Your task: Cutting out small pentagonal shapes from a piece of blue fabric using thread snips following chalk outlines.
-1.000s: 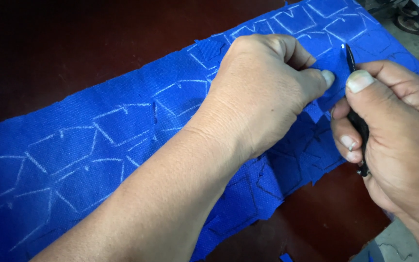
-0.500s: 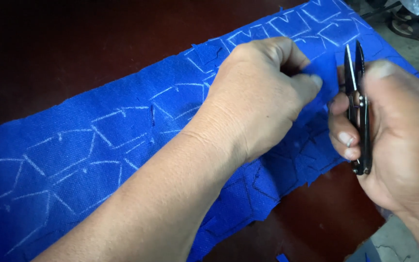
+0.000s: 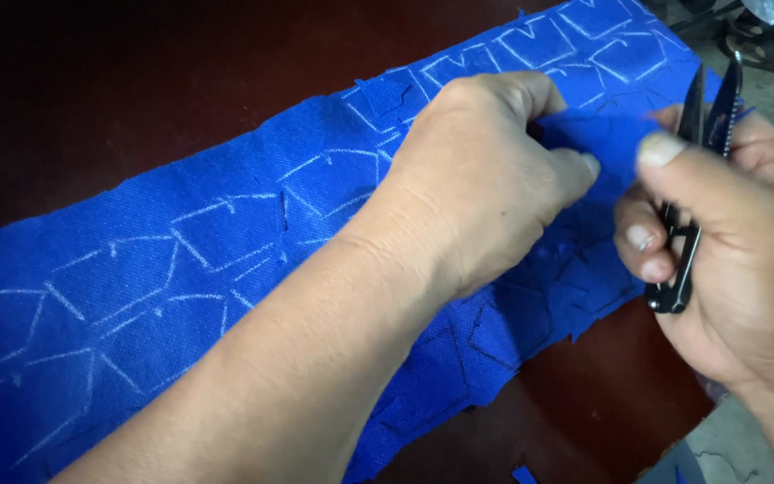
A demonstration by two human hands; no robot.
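On the dark table point(image 3: 136, 81), w/ blue cloth point(image 3: 181, 269) running lower left to upper right, your left hand point(image 3: 485, 188) pinches a cloth fold at upper right while right hand point(image 3: 736, 269) grips part-open snips point(image 3: 696, 179)—blades sit close to your fingertips, so a slip could nick them or cut off the chalk line.

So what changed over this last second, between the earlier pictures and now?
The snips in the right hand went from shut to open-bladed, tips raised. The left hand lifted a pinched flap of the blue cloth toward them. The cloth otherwise stayed flat on the dark table, both grips kept.
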